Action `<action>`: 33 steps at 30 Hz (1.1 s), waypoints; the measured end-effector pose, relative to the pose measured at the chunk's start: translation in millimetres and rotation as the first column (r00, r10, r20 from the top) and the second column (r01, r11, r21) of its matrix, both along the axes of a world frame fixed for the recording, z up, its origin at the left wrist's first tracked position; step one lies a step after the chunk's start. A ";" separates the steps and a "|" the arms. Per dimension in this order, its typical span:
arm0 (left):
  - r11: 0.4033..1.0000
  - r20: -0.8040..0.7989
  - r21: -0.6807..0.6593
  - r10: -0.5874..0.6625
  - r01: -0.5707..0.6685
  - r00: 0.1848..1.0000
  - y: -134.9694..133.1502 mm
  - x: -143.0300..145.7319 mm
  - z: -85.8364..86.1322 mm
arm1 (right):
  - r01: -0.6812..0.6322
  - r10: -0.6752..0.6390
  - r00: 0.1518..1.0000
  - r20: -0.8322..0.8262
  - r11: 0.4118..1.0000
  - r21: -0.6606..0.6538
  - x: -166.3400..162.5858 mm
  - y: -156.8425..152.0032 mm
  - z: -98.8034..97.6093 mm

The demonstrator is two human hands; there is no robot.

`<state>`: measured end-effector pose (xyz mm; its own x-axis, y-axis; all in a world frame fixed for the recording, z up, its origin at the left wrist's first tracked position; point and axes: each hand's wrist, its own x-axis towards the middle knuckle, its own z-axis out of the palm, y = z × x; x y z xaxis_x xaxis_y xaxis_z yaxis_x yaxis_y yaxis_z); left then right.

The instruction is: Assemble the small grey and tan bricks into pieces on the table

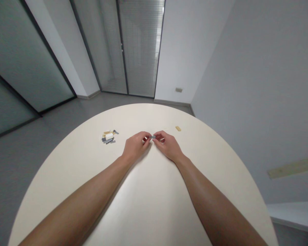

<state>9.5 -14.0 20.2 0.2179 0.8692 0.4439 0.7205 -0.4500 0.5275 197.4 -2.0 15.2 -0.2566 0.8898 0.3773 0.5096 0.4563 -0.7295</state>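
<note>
Both hands, left (pixel 136 145) and right (pixel 168 145), pinch a small grey brick (pixel 153 137) above the tabletop (pixel 149 205); a brick pile (pixel 109 137) lies left.

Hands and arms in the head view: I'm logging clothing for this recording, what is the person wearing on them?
The left hand and right hand are bare: no gloves, rings, watch or bands show. Both forearms are uncovered to the picture's lower edge; no sleeve in view.

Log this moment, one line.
left hand: pinches grey piece | right hand: same piece | pile of pieces: left | tan piece: right
</note>
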 end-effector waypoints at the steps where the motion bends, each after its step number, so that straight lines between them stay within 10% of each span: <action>1: 1.000 -0.001 -0.001 0.002 -0.002 1.000 -0.1 0.2 0.2 | 0.001 -0.001 1.000 0.001 1.000 -0.001 0.2 -0.2 0.4; 33: 0.999 0.002 -0.035 0.026 -0.026 1.000 0.0 0.7 1.7 | 0.042 -0.040 0.994 0.105 0.999 -0.020 0.7 -0.2 -0.4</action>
<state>10.2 -14.0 21.8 0.1941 0.8896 0.4135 0.7306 -0.4123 0.5443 198.1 -2.2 14.8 -0.2570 0.9083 0.3301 0.6017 0.4177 -0.6808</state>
